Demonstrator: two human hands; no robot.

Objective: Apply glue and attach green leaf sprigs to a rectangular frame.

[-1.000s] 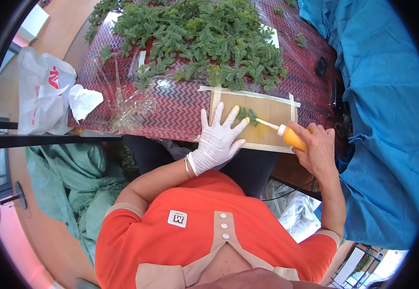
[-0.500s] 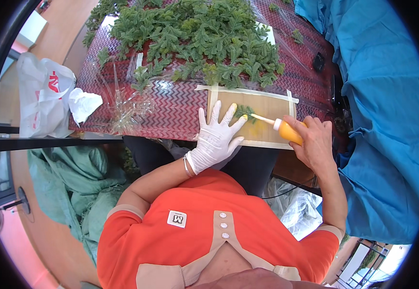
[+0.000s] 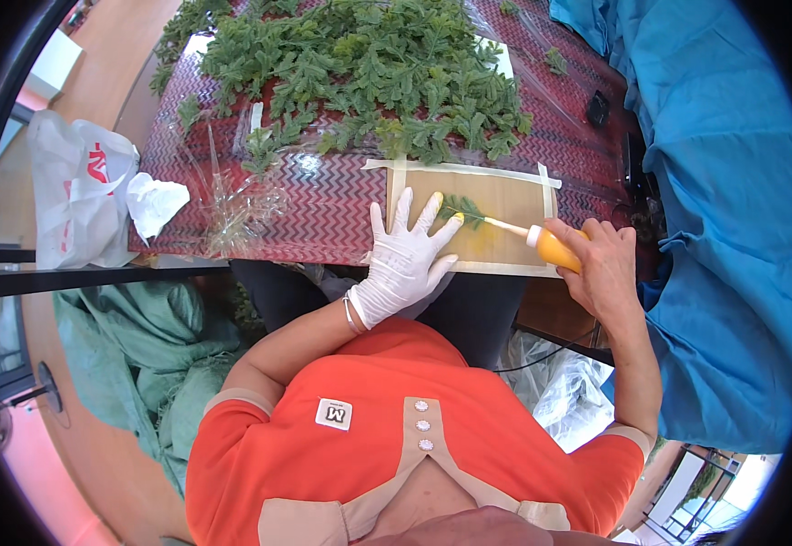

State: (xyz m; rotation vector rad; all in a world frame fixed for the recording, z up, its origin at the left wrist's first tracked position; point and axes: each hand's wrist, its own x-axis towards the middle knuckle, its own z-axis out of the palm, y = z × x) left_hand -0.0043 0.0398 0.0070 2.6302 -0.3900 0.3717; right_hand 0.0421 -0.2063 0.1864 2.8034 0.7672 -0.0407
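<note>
A small green sprig (image 3: pixel 462 209) lies on a brown board (image 3: pixel 514 191) edged with pale tape. My left hand (image 3: pixel 403 264), in a white glove, is spread flat at the board's left side. Yellow stains mark two of its fingertips, which rest at the sprig's left end and lower edge. In my bare right hand (image 3: pixel 604 268) is a squeeze bottle (image 3: pixel 557 247) with yellow contents and a white collar. Its long thin nozzle points left, the tip at the sprig's right end. Yellow smears show on the board below the sprig.
A heap of green artificial sprigs (image 3: pixel 360 82) covers the far part of the red zigzag-patterned tabletop (image 3: pixel 323 218). Clear crinkled film (image 3: pixel 237 218) and a white plastic bag (image 3: pixel 82 191) are at left. Blue cloth (image 3: pixel 715 227) hangs along the right, near a small black object (image 3: pixel 598 108).
The bottle and my right hand have shifted slightly right, taking the nozzle tip from the sprig's middle to its right end. My left hand stays spread in nearly the same place.
</note>
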